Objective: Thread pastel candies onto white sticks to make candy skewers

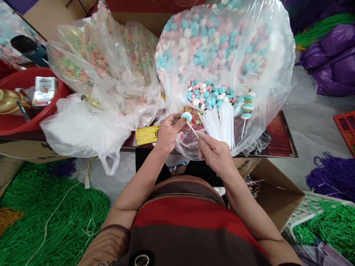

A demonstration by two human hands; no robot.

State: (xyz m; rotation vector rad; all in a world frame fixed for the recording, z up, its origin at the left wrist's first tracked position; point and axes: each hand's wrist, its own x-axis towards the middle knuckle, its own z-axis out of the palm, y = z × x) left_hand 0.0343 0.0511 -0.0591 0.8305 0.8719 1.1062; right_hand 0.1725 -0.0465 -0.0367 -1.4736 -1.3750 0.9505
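Observation:
Between the fingers of my left hand (169, 133) is a pale blue marshmallow candy (186, 117), round and flat. My right hand (215, 149) pinches a thin white stick (192, 130), whose far end meets the candy; whether it has gone in I cannot tell. Just beyond my right hand a bundle of white sticks (219, 123) lies fanned out. Behind it is a heap of blue, pink and white candies (210, 94) at the mouth of a big clear bag (222, 44). Ring-shaped gummies (195, 117) lie by my left fingertips. A skewer of stacked candies (247, 107) rests to the right.
Yellow twist ties (146, 135) lie left of my left hand. Clear bags of orange and green gummies (102, 55) stand behind a white plastic bag (91, 129). A red basin (30, 123) sits far left. An open cardboard box (273, 194) stands below the table's right edge (284, 136).

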